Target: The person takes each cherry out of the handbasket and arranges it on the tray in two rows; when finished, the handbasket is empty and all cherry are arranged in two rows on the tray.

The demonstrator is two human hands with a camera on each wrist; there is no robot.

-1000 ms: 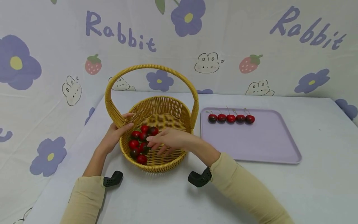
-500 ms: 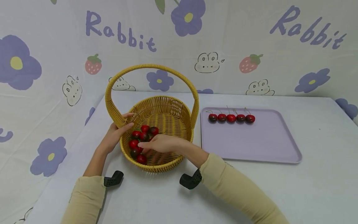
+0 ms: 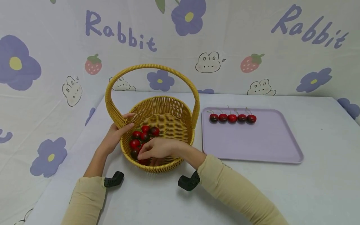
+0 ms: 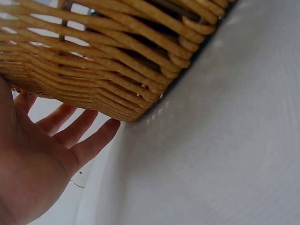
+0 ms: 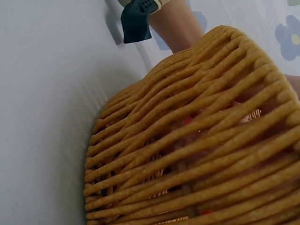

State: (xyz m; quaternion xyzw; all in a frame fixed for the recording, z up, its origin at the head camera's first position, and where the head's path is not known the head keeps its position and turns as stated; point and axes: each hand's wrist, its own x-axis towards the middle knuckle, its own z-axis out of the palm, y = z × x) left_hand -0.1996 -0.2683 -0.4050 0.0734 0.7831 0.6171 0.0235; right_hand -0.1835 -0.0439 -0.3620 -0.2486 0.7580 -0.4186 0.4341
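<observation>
A yellow wicker basket (image 3: 157,169) with a tall arched handle stands on the table, with several dark red cherries (image 3: 136,134) heaped in its left part. My left hand (image 3: 113,137) holds the basket's left side by the foot of the handle; in the left wrist view its fingers (image 4: 96,140) lie along the outside of the weave. Inside the basket, my right hand (image 3: 160,148) reaches down to the front, thumb and forefinger pinching at a cherry (image 3: 143,162) that is mostly covered. The weave hides most of that hand in the right wrist view.
To the right of the basket lies a lilac tray (image 3: 250,140), a row of several stemmed cherries (image 3: 232,118) along its back edge. The basket handle (image 3: 152,66) arches above the work. A patterned cloth (image 3: 168,40) hangs behind the table.
My right hand has moved left and toward the front inside the basket, down to the frontmost cherry, and its thumb and forefinger have come together. The left hand and basket stay put.
</observation>
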